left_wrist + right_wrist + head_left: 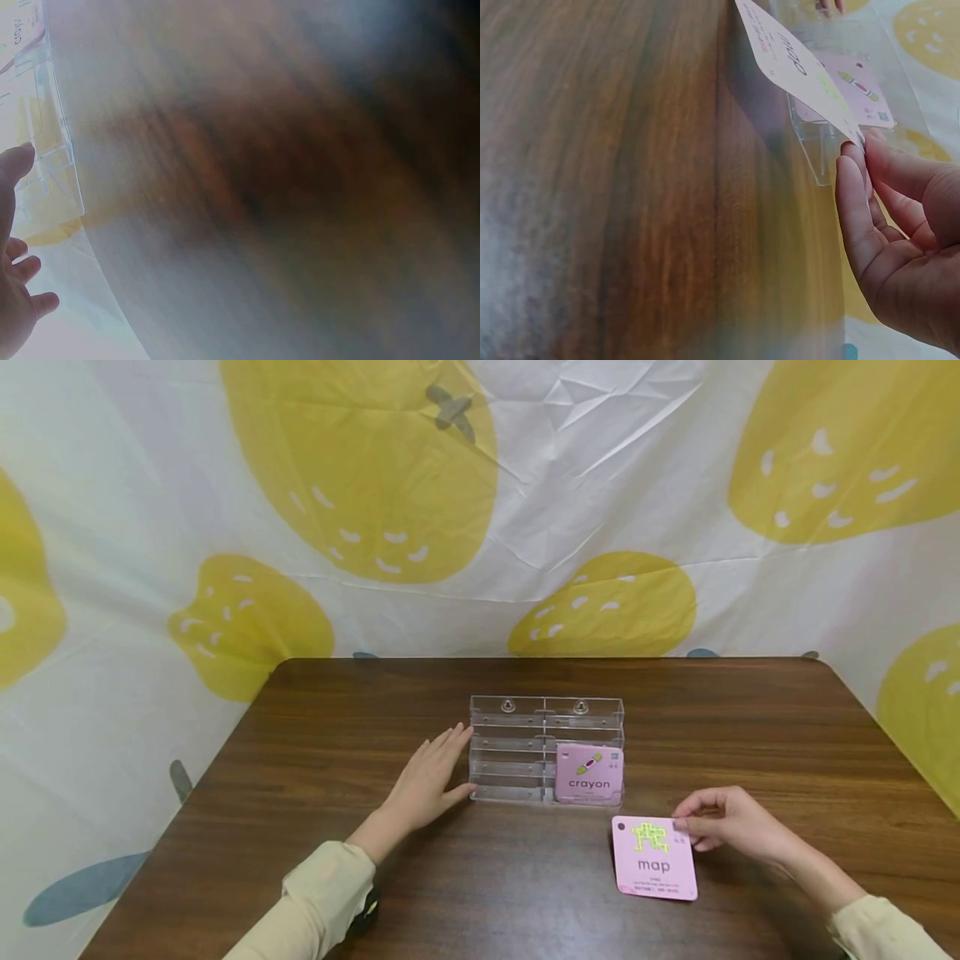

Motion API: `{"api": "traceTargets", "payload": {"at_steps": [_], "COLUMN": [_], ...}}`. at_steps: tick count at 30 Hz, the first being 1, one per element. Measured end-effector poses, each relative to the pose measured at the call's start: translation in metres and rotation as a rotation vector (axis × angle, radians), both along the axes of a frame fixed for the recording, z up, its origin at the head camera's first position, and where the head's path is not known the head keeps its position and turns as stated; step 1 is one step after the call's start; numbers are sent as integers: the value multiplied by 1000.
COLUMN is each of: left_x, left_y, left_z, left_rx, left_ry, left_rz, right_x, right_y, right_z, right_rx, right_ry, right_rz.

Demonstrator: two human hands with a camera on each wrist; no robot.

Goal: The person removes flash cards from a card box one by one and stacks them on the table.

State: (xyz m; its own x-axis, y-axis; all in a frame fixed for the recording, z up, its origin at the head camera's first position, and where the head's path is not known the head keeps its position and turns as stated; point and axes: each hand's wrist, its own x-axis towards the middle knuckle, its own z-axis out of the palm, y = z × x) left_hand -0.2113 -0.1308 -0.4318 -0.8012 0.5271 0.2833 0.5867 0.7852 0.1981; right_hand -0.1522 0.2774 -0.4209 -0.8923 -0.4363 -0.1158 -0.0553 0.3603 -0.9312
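A clear plastic card rack (507, 768) with two columns of tiered pockets stands on the table. In its lower right pocket sits a pink flash card reading "crayon" (589, 774). My left hand (427, 781) rests against the rack's left side, fingers extended and thumb near the lower corner. Between thumb and fingers my right hand (735, 827) pinches the upper right corner of a pink "map" flash card (655, 860), held in front of the rack, to the right. In the right wrist view the map card (799, 71) is seen nearly edge-on, with the crayon card (855, 90) behind it.
The dark wood-grain table (300, 760) runs back to a white cloth (420, 618) printed with yellow fruit, which hangs behind and along both sides. A small dark object (365, 910) shows by the left sleeve.
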Motion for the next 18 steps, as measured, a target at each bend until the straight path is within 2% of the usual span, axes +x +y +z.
{"api": "traceTargets", "payload": {"at_steps": [7, 18], "left_x": [0, 0], "left_y": [-1, -1], "left_z": [-1, 0], "left_rx": [6, -11], "left_ry": [12, 6], "left_rz": [-7, 0], "right_x": [2, 5], "right_y": [1, 5], "right_z": [-5, -8], "right_rx": [-13, 8], "right_ry": [-8, -27], "right_rz": [31, 33]}}
